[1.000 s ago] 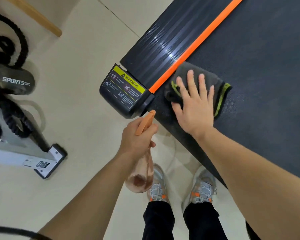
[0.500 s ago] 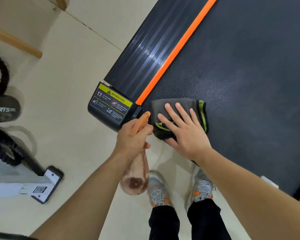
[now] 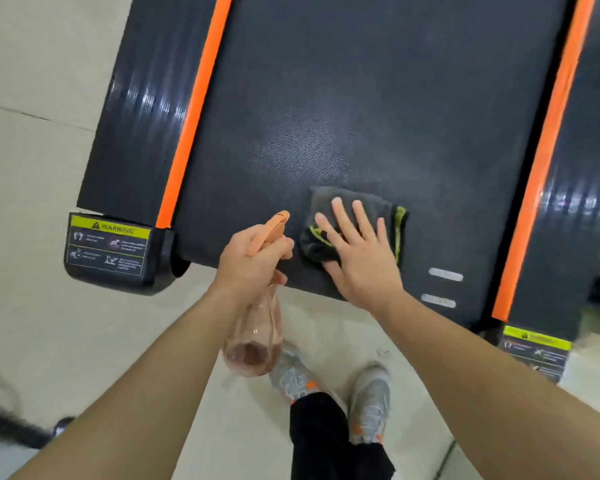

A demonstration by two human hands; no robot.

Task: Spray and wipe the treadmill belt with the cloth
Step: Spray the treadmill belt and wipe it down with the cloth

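On belt [image 3: 361, 98] near edge, right hand [image 3: 361, 261] lies flat on cloth [image 3: 321, 202], fingers [image 3: 338, 216] straight. Just left, left hand [image 3: 250, 261] holds bottle [image 3: 253, 334] in closed grip.

Open belt [image 3: 361, 98] is left beyond the cloth [image 3: 326, 197], bounded by an orange strip [image 3: 194, 109] on each side; leftward passage is narrowed by the spray bottle [image 3: 255, 332].

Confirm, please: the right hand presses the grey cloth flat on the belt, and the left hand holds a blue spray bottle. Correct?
Not blue: the head view shows the left hand holding a pinkish clear spray bottle with an orange trigger. The right hand does press the grey cloth flat on the belt.
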